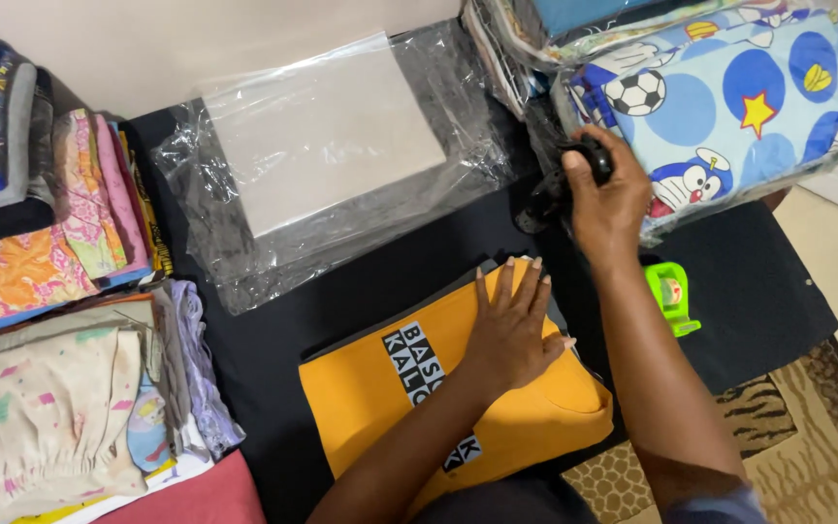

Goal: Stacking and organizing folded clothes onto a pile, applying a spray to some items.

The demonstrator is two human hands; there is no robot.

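Orange folded cloth (458, 388) w/ a black-and-white print lies near centre on a black mat (283, 330). Left hand (514, 325) rests flat on it, fingers spread. Right hand (605, 194) is closed round a small black object (564, 180), far right, beside a bagged blue cartoon bedsheet (749, 97). Green tape dispenser (671, 296) just right of the wrist. Clear plastic bag w/ a card (327, 146) lies far centre; folded fabrics (50, 243) stacked left.

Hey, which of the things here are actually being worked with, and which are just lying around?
In use:
left hand flat on the folded orange garment
right hand gripping a black tool

Lying about:
clear plastic bag
green tape dispenser
cartoon-print bundle
folded fabric stacks
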